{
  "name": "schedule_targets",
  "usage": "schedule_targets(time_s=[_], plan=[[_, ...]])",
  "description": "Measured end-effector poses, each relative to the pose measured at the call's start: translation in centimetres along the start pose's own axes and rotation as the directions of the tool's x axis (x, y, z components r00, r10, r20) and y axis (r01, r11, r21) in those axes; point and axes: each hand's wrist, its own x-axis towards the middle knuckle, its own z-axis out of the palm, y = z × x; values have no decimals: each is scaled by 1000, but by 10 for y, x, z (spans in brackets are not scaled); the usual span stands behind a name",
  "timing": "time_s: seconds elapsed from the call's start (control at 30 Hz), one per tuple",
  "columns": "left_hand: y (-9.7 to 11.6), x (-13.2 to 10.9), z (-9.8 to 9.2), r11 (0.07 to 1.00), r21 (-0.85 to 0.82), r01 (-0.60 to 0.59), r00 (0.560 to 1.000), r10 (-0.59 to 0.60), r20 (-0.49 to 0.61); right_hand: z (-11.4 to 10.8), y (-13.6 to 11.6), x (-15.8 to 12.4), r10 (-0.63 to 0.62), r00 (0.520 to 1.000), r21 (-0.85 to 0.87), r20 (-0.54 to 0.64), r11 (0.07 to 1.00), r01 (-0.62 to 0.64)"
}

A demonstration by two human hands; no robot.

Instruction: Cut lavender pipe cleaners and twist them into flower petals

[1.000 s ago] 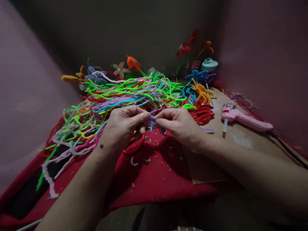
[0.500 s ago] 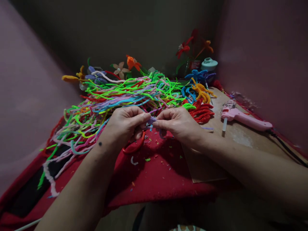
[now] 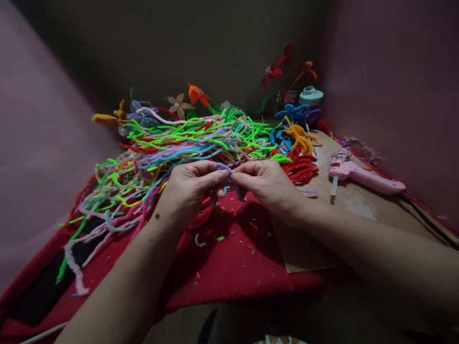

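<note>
A short purple pipe cleaner (image 3: 223, 167) is pinched between my two hands above the red cloth. My left hand (image 3: 193, 184) grips it between thumb and forefinger, with one end poking up past the fingertips. From the other side my right hand (image 3: 263, 184) pinches the same piece, and a purple part hangs below its fingers. The thumbs almost meet. Under my left hand lie the red-orange handles of scissors (image 3: 202, 217), partly hidden. Behind both hands spreads a big heap of coloured pipe cleaners (image 3: 186, 143).
Right of the hands, a pink glue gun (image 3: 369, 177) with a cord rests on a brown board (image 3: 355, 208). Red pipe-cleaner petals (image 3: 301, 167) and an orange bunch (image 3: 300, 134) lie nearby. Pipe-cleaner flowers (image 3: 198, 94) stand at the back. Scraps dot the red cloth (image 3: 229, 267).
Both hands have drawn slightly closer together. The purple pipe cleaner has turned, so one end now sticks up to the left and a part hangs below. My left hand covers more of the scissors.
</note>
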Motion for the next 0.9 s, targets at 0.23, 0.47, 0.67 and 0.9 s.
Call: schedule_targets(time_s=[0.23, 0.47, 0.67, 0.9], plan=[[0, -2, 0, 998, 40, -45, 998, 46, -44, 1, 2, 2, -25, 997, 24, -79, 999, 27], [4, -8, 13, 984, 167, -65, 992, 83, -99, 0, 6, 2, -194, 975, -340, -111, 929, 146], [3, -9, 17, 951, 286, -119, 981, 157, -113, 2, 10, -2, -239, 965, -355, -106, 916, 188], [1, -10, 18, 934, 329, -139, 980, 177, -90, 2, 9, -2, -214, 971, -276, -111, 945, 177]])
